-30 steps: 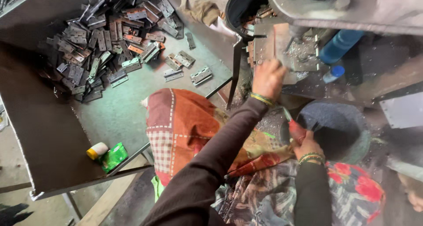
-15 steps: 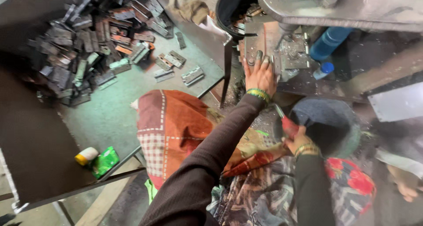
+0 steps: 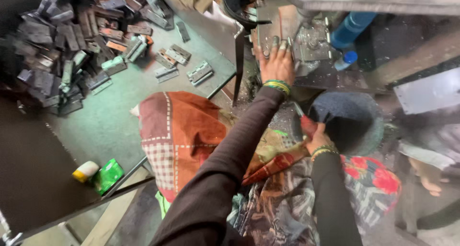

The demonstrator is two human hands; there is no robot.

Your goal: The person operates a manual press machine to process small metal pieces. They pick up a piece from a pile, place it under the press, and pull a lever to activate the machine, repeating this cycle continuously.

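Reaching forward, the left hand [image 3: 277, 66] is lying palm-down on the metal bed of the press machine [image 3: 306, 45], its fingers [image 3: 275, 44] spread flat and gripping nothing, with green and yellow bangles [image 3: 276, 86] sitting at the wrist. The right hand [image 3: 317, 136] is resting lower, at the rim of a dark round bowl [image 3: 352, 119]; its fingers are curling around a small red-and-dark object [image 3: 303, 126] (what that object is cannot be told from this view). Both arms are wearing dark sleeves, and a patterned orange cloth [image 3: 179, 131] is lying across the lap below them.

To the left, a grey-green counter [image 3: 105, 126] is carrying a heap of metal hinge pieces [image 3: 67, 45], with a few loose hinges [image 3: 199, 73] lying apart from the heap, near the counter's edge and well clear of either hand. A green packet [image 3: 108, 175] and a small yellow-and-white container [image 3: 85, 171] are sitting just beside each other at the counter's near corner. A blue bottle [image 3: 352, 28] is standing to the right of the machine bed.
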